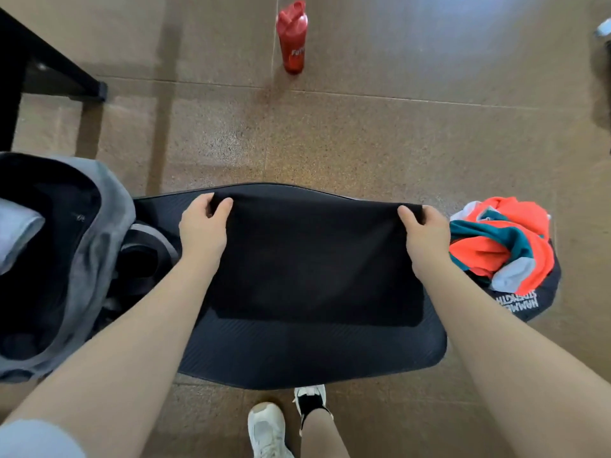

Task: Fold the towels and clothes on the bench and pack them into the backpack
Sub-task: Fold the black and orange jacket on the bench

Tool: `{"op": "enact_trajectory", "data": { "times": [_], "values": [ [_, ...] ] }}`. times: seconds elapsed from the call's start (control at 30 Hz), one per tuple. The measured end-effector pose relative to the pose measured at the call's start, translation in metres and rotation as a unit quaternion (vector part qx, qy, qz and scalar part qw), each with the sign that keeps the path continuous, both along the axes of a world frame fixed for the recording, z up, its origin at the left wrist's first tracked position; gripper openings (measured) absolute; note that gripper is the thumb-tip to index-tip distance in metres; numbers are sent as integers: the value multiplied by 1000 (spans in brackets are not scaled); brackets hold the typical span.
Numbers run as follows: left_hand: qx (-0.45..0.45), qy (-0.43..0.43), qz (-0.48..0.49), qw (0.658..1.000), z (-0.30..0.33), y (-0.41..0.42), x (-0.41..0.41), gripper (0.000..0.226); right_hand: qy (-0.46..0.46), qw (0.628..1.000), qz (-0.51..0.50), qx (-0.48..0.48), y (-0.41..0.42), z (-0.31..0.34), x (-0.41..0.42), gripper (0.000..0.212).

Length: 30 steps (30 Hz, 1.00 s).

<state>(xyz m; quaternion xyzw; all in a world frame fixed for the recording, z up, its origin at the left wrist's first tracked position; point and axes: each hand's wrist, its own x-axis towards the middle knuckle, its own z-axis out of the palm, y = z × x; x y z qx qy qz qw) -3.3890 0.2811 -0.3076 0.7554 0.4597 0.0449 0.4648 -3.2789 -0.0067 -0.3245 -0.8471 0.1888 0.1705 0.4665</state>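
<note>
A black towel (pixel 314 256) is held spread over the black padded bench (pixel 314 355). My left hand (pixel 203 226) pinches its far left corner and my right hand (pixel 425 231) pinches its far right corner. The towel's near edge lies on the bench pad. A crumpled orange, teal and grey garment (pixel 502 242) sits on the bench's right end. The grey backpack (pixel 99 246) stands wide agape at the left, its dark inside showing something pale (pixel 16 233) at the far left.
A red drink bottle (pixel 291 38) stands on the brown speckled floor beyond the bench. A black frame leg (pixel 53 71) crosses the upper left. My two shoes (pixel 284 421) are on the floor under the bench's near edge.
</note>
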Motion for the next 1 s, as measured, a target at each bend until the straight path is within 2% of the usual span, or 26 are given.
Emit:
{"op": "enact_trajectory", "data": {
  "times": [0.07,0.1,0.17,0.23,0.27,0.33,0.43,0.57,0.73,0.83,0.93,1.0],
  "values": [
    [87,56,-35,994,-4,-7,4,41,-33,992,41,-111,7,-4,-1,41],
    [161,63,-99,980,-2,-15,4,47,-88,973,104,-187,13,-1,-6,49],
    [291,27,-299,909,-2,-40,-5,50,-215,896,271,-278,31,11,-31,55],
    [331,18,-461,823,-9,-62,-21,52,-262,821,424,-280,55,18,-70,58],
    [322,38,-503,801,-14,-67,-29,53,-263,792,482,-266,66,17,-89,58],
    [313,100,-527,784,-24,-66,-43,58,-244,751,557,-258,76,7,-112,58],
    [344,156,-511,772,-36,-45,-51,67,-185,752,551,-310,61,-12,-95,63],
    [322,179,-455,811,-40,-20,-39,72,-160,750,503,-399,10,-25,-56,67],
    [300,199,-454,815,-36,-20,-21,69,-118,771,477,-404,-9,-24,-42,72],
    [324,156,-438,824,-23,-28,-34,68,-156,793,446,-385,-6,-7,-58,67],
    [315,63,-482,815,-7,-40,-75,62,-249,764,493,-334,-20,10,-98,52],
    [309,43,-513,800,-3,-47,-108,56,-254,744,523,-330,-38,12,-124,50]
  ]
}}
